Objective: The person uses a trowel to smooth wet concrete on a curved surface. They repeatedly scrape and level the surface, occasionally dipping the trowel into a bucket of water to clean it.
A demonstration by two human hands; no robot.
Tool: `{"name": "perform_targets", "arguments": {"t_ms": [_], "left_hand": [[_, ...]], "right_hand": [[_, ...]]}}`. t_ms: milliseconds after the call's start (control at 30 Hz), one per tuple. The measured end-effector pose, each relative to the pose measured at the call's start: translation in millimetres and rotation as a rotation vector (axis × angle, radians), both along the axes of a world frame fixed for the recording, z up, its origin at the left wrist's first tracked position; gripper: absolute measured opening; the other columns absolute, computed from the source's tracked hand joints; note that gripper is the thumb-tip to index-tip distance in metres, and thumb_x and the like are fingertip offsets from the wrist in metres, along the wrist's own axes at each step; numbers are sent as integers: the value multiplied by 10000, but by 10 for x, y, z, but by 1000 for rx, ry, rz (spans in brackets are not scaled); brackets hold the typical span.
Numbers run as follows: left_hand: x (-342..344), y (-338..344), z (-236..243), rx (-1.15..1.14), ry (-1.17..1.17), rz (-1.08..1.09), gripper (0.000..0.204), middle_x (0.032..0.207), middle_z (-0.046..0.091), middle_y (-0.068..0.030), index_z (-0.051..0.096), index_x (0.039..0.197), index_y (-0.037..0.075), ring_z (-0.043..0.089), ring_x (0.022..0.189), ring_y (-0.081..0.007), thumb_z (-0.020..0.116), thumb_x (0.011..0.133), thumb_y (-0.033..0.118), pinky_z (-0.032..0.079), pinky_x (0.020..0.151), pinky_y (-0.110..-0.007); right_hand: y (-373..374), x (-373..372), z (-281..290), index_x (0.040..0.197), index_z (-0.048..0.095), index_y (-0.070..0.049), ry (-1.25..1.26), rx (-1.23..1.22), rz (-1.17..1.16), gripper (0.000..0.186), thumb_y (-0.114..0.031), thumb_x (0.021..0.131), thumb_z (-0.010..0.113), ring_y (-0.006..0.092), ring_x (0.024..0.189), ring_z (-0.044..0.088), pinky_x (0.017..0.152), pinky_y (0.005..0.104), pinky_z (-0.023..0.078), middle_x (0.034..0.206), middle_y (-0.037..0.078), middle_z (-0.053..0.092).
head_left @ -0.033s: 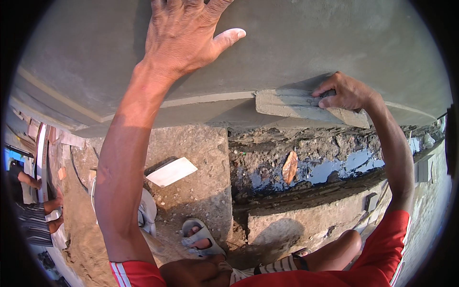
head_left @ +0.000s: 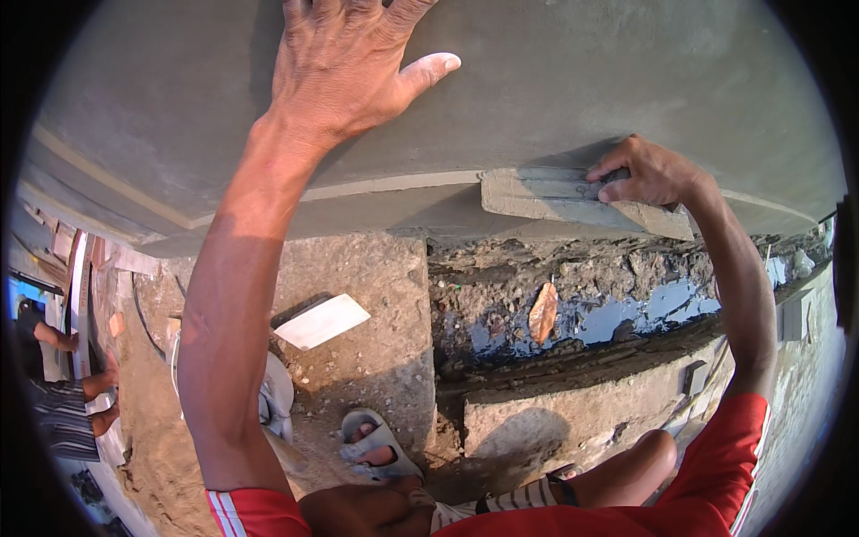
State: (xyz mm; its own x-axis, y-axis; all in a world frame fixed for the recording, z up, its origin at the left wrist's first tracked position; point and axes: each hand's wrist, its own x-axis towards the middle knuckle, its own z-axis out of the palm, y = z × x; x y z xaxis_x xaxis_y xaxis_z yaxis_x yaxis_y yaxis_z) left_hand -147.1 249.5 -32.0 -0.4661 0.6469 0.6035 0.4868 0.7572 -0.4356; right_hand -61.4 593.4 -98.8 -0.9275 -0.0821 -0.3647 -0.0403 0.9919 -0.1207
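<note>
My left hand lies flat against the smooth grey plastered wall, thumb out to the side. Its fingertips run past the top of the picture. Lower down on the right, my right hand is closed round the handle of a plastering float, most of that grip hidden by the fingers. The float is long, flat and smeared with grey mortar. It rests along the pale ledge at the foot of the wall.
A ditch with dark water and a dry brown leaf runs below the wall. A white tile lies on the concrete slab, near my sandalled foot. At the far left another person is partly visible.
My right hand and the float have shifted very slightly to the right along the ledge. My left hand stays in place.
</note>
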Motion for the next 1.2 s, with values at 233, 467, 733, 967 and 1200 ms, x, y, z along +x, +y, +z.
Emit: {"name": "perform_targets", "arguments": {"t_ms": [233,467,733,967,1200], "left_hand": [[-8,33,25,-5,-11,6,1117,1673,-215,-163,33,1636,321,-238,1508,-452,745,813,571,-113,1199,-660],[-55,29,-29,35,-8,-57,1121,1676,-205,-167,43,1638,318,-239,1501,-473,750,806,571,-99,1196,-673],[-29,34,-8,49,15,-119,1087,1681,-195,-156,56,1639,306,-228,1504,-478,733,826,560,-85,1199,-674],[-21,-8,-42,38,-7,-83,1099,1672,-230,-146,25,1636,317,-260,1496,-463,722,828,580,-119,1195,-669],[-42,22,-8,32,-34,-54,1106,1668,-239,-150,13,1633,331,-264,1495,-459,725,826,587,-120,1194,-668]], "right_hand": [[363,149,132,1183,759,-183,-27,-57,-85,433,-293,770,828,278,1170,656,1054,432,515,1253,120,703],[559,699,573,1080,797,-106,111,-41,-180,438,-149,645,822,261,1075,704,963,388,535,1101,119,764],[-372,135,309,1203,741,-113,39,-177,83,382,-268,857,787,284,1139,680,1012,444,536,1207,128,726],[-397,18,120,1194,748,-149,-26,-122,58,426,-353,825,804,299,1234,621,1092,452,486,1297,100,690],[610,300,210,1144,778,-161,-34,-35,-161,436,-288,733,852,271,1173,648,1044,423,503,1224,119,720]]}}
